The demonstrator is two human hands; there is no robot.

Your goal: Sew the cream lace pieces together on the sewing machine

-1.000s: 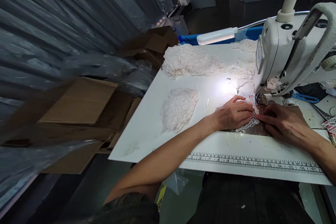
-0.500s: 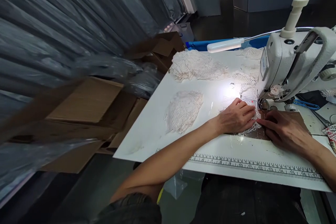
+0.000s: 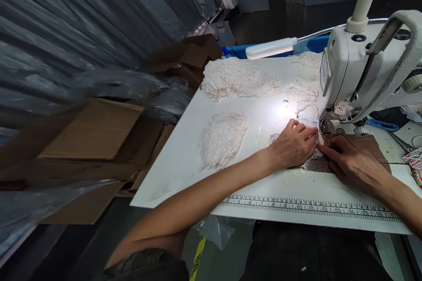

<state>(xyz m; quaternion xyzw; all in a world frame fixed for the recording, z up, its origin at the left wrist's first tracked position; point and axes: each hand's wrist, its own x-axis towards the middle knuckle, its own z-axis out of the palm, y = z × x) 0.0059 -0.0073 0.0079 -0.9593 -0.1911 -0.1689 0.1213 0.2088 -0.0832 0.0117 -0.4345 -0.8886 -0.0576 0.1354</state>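
White lace trim lies under the presser foot of a white sewing machine, its near end running between my two hands. My left hand presses on the lace just left of the needle area, fingers bent and close together. From the other side, my right hand reaches in with its index fingertip at the lace edge and the other fingers curled beneath. Brown tape covers the machine bed under my right hand. More lace spreads behind the needle, lit by the lamp. My fingers partly hide the lace.
A large lace pile and a smaller one lie on the white table. Scissors and blue-handled snips are at the right. A printed ruler follows the front edge. Cardboard boxes stand left.
The head view has shifted, so the table sits slightly further left. Less lace shows on the near side of my hands. Both hands stay close to the presser foot.
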